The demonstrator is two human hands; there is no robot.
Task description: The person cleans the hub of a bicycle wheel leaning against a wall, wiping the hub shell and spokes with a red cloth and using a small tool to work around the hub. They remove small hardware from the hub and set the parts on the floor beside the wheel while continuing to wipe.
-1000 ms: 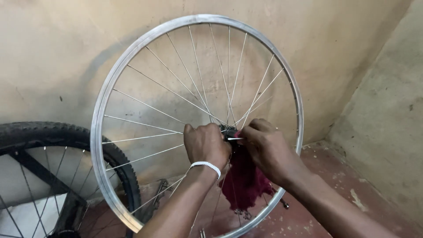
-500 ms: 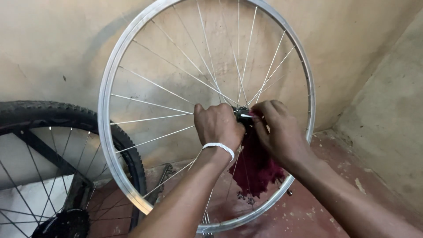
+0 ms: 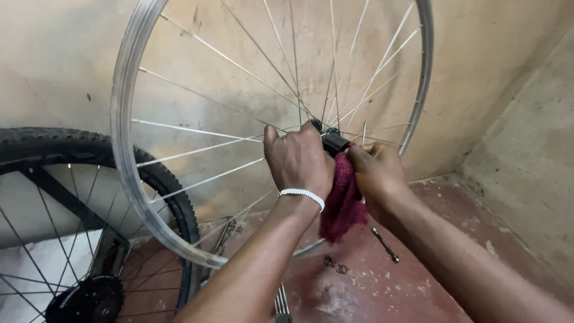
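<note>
Presently, item one: bare bicycle wheel (image 3: 128,149), silver rim and thin spokes, no tyre, standing upright before the wall, its lower rim near the red floor (image 3: 430,263). Hub (image 3: 332,140) at centre, dark.

Left hand (image 3: 299,158), white bead bracelet at the wrist: grip closed around the hub's near side.

Right hand (image 3: 376,173): grip closed on a dark red rag (image 3: 341,206), pressed to the hub; the rag hangs slack below.

Handling, as judged: wheel light but springy, spokes easily bent, so hold at hub or rim. Rag soft, limp. Hub likely greasy, slippery.

Also present: tyred wheel (image 3: 72,149) beside the floor's left edge; slim metal tool (image 3: 385,245) and small loose parts (image 3: 335,263) on the floor under the hands.
</note>
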